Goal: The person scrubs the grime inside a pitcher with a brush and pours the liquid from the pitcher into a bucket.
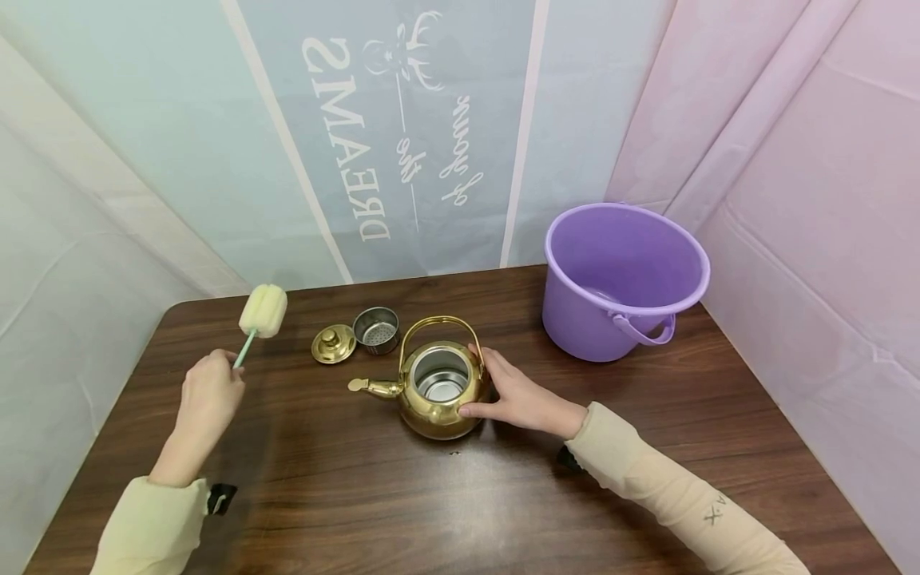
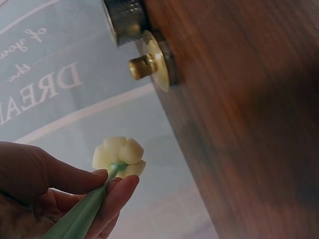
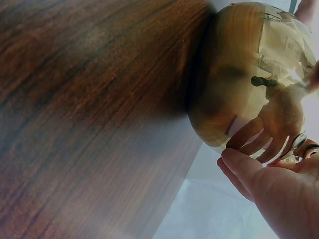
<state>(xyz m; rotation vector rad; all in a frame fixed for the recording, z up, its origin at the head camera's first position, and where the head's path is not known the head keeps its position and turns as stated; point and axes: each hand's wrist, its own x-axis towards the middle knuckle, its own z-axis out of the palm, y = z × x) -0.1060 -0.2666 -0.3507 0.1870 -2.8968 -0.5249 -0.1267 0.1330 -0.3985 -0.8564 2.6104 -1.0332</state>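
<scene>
My left hand [image 1: 208, 395] grips the green handle [image 2: 82, 211] of a sponge brush, thumb and fingers closed round it. Its pale yellow sponge head [image 1: 263, 310] points up and away, above the table's left part. A shiny gold kettle [image 1: 438, 419] stands upright without its lid, showing a silvery inside. Its hoop handle is raised and the spout points left. Against the kettle's right side, my right hand [image 1: 525, 395] holds the body between thumb and fingers. Left of the hoop lie the gold lid [image 1: 331, 345], knob up, and a metal strainer [image 1: 377, 331].
A purple bucket [image 1: 591, 323] stands at the back right of the dark wooden table [image 1: 345, 495], its handle hanging down at the front right. Printed cloth walls [image 1: 460, 239] rise behind the table and on both sides.
</scene>
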